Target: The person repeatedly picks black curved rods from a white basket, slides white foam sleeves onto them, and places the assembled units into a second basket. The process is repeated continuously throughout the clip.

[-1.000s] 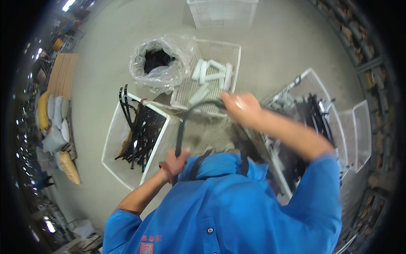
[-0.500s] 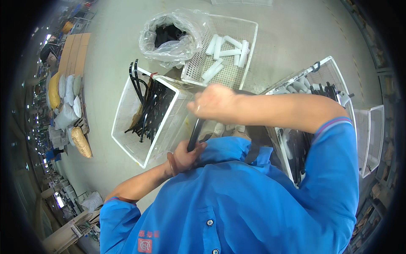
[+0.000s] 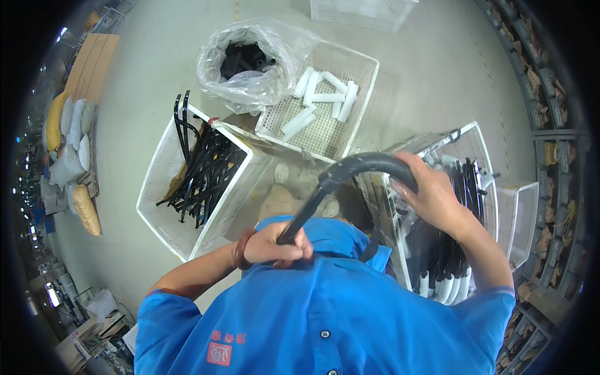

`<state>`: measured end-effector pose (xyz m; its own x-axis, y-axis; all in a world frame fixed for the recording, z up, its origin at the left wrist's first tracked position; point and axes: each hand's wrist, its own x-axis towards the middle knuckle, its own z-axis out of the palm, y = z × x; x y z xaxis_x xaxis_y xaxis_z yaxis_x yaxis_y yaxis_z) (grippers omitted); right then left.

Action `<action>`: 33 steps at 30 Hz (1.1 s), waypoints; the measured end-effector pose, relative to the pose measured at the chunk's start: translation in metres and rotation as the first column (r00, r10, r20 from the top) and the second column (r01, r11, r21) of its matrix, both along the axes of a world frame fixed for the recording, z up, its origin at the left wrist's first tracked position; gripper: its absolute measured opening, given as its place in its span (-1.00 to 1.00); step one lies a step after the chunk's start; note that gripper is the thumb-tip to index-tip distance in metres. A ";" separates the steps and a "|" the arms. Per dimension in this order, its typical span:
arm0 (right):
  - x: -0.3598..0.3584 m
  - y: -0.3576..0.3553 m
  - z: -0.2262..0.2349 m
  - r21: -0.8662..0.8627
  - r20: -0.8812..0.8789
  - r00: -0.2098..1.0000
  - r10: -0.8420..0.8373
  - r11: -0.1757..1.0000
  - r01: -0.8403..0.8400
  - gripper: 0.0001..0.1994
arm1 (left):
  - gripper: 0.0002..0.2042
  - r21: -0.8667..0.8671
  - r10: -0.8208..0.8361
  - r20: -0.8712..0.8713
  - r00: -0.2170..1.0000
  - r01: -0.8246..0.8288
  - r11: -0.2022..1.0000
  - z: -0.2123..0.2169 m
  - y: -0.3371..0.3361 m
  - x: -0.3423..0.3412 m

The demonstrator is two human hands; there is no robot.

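Fitting a thick, dark sleeve [image 3: 369, 164] on a bent black bar [image 3: 306, 215]: my judgement of the step in hand, read from the grip alone. Clock taken from my waist, 12 straight ahead. Bar sits just in front of me, lower end near my shirt, the sleeved part arching over toward 1 o'clock.

Left hand [image 3: 275, 244]: fingers wrapped about the bare lower bar. Right hand [image 3: 431, 190]: thumb and fingers clasped round the sleeve's far end. Whether the bar's tip reaches that end, I cannot tell; the palm covers it.

Surroundings: at 10 o'clock, a white crate [image 3: 153, 181] of loose black bars [image 3: 209, 175]. At 11, a clear plastic bag [image 3: 250, 97] with dark pieces inside. At 12, a mesh crate [image 3: 312, 140] holding short white tubes [image 3: 328, 98]. At 2, another crate [image 3: 462, 140], with dark bars standing close together, some ending in white.

Next move, I judge, calls for a firm left hold while the right seats the sleeve evenly, without twisting it.
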<state>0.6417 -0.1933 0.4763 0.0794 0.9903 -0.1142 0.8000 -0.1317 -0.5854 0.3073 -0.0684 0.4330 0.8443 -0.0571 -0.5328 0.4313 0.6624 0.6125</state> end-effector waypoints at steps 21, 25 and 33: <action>-0.085 0.257 0.053 -0.782 -0.418 0.906 -0.067 0.534 -0.322 -0.84 | -0.69 0.407 -0.246 0.096 0.965 0.187 0.894 -0.031 0.157 -0.034; -0.098 0.265 0.038 -0.489 -0.280 0.845 0.456 0.690 -0.534 -0.89 | -0.74 0.437 -0.202 -0.053 0.978 0.205 0.876 -0.031 0.155 -0.030; -0.123 0.259 0.003 0.061 0.479 0.476 0.738 0.513 -0.856 -0.90 | -0.73 0.348 0.000 0.042 0.999 -0.015 0.937 -0.018 0.163 0.002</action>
<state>0.5182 0.0661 0.4795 -0.7873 0.6166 -0.0018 0.6110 0.7797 -0.1371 0.3096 0.0946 0.4150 0.8656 0.1323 -0.4830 0.3966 0.4077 0.8225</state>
